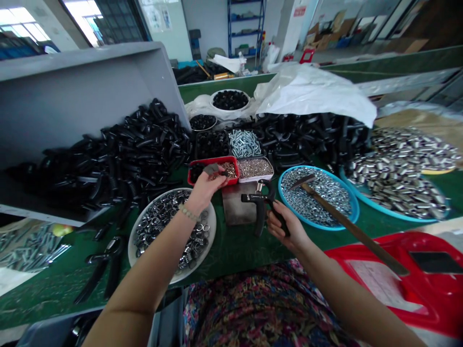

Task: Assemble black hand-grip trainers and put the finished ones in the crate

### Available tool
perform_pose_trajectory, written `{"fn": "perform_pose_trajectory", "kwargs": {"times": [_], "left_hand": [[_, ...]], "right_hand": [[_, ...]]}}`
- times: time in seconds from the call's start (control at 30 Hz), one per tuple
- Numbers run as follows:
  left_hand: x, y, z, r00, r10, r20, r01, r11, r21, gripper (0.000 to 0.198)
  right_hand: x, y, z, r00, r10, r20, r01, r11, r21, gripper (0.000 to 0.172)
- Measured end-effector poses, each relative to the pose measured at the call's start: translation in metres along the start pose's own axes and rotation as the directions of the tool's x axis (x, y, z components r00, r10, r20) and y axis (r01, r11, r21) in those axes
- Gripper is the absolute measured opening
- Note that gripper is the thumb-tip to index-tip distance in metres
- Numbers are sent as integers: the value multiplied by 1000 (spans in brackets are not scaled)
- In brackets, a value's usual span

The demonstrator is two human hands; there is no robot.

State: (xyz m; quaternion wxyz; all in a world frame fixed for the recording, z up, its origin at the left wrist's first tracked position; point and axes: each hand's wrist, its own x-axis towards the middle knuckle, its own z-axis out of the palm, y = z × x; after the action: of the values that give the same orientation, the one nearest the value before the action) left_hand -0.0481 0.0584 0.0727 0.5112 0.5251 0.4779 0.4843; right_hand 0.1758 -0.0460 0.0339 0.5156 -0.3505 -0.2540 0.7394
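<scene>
My right hand [287,224] is wrapped round one handle of a black hand grip exerciser [259,197] with a metal spring at its top. The exerciser is held above a flat metal plate [235,207]. My left hand [211,180], with a grey covering on a finger, reaches over a red tray [213,159] of black pieces and small brass-coloured parts. Its fingers are pinched together, with something small and dark at the tips that I cannot make out. Beside the red tray sits a pale tray [255,180] of tiny metal parts.
A white bowl [135,236] of metal rings lies under my left forearm. A hammer [340,214] rests across a blue basin [356,212] of small metal parts. Black handles [144,140] fill a grey crate [90,86]. Screws [245,143], metal sleeves [394,193] and a red tray [434,299] surround the work area.
</scene>
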Motion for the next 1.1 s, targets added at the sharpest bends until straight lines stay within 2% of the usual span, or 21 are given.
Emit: {"fn": "perform_pose_trajectory", "kwargs": {"times": [0.03, 0.1, 0.13, 0.2, 0.37, 0.57, 0.7, 0.77, 0.8, 0.83, 0.9, 0.93, 0.97, 1.0, 1.03, 1.07, 1.1], "left_hand": [[-16, -1, 7, 997, -75, 24, 79, 973, -216, 26], [-44, -2, 19, 983, -179, 46, 179, 863, -472, 25], [-54, -3, 25, 978, -205, 31, 190, 826, -530, 23], [-68, -5, 34, 978, -204, -50, 140, 808, -572, 20], [-78, -13, 51, 970, -73, -232, -70, 830, -553, 19], [-83, -24, 63, 955, 62, -289, -201, 851, -485, 15], [-88, -31, 61, 934, 176, -311, -247, 947, -207, 19], [-92, -34, 53, 952, 158, -260, -173, 984, -36, 25], [-95, -35, 48, 972, 116, -206, -111, 993, 38, 27], [-99, -35, 41, 987, 61, -148, -47, 994, 100, 29], [-109, -36, 28, 997, -45, -68, 56, 983, 172, 33], [-115, -37, 23, 995, -91, -50, 98, 980, 174, 35], [-122, -37, 20, 990, -140, -32, 143, 977, 157, 35], [-128, -37, 19, 981, -195, -1, 194, 972, 132, 35], [-134, -37, 22, 966, -252, 50, 246, 964, 104, 34], [-139, -37, 26, 948, -299, 107, 292, 954, 72, 33], [-143, -37, 33, 936, -320, 144, 320, 947, 21, 30]], "right_hand": [[1, 1, 1, 1000, 22, 21, -23, 999, 40, 27], [4, 4, 4, 996, 65, 62, -71, 992, 105, 29], [5, 7, 5, 993, 80, 81, -90, 988, 128, 30], [7, 12, 8, 990, 91, 111, -108, 981, 162, 32], [4, 19, 15, 987, 70, 143, -100, 971, 216, 37], [-2, 20, 19, 993, 56, 105, -77, 976, 205, 33], [-1, 12, 25, 1000, 3, 29, -4, 1000, 21, 30], [-2, -4, 29, 999, -47, -24, 40, 968, -246, 25], [-3, -14, 30, 996, -90, -27, 69, 894, -443, 23], [-5, -25, 32, 988, -153, -8, 112, 753, -648, 22], [-12, -43, 33, 955, -279, 103, 193, 318, -928, 30], [-16, -49, 34, 937, -304, 171, 208, 96, -973, 35], [-19, -52, 34, 933, -290, 215, 198, -87, -976, 39], [-22, -51, 35, 945, -238, 224, 173, -219, -960, 40], [-24, -48, 37, 965, -162, 205, 148, -304, -941, 40], [-25, -42, 40, 979, -88, 184, 145, -340, -929, 39], [-25, -35, 45, 980, -40, 194, 172, -321, -931, 37]]}}
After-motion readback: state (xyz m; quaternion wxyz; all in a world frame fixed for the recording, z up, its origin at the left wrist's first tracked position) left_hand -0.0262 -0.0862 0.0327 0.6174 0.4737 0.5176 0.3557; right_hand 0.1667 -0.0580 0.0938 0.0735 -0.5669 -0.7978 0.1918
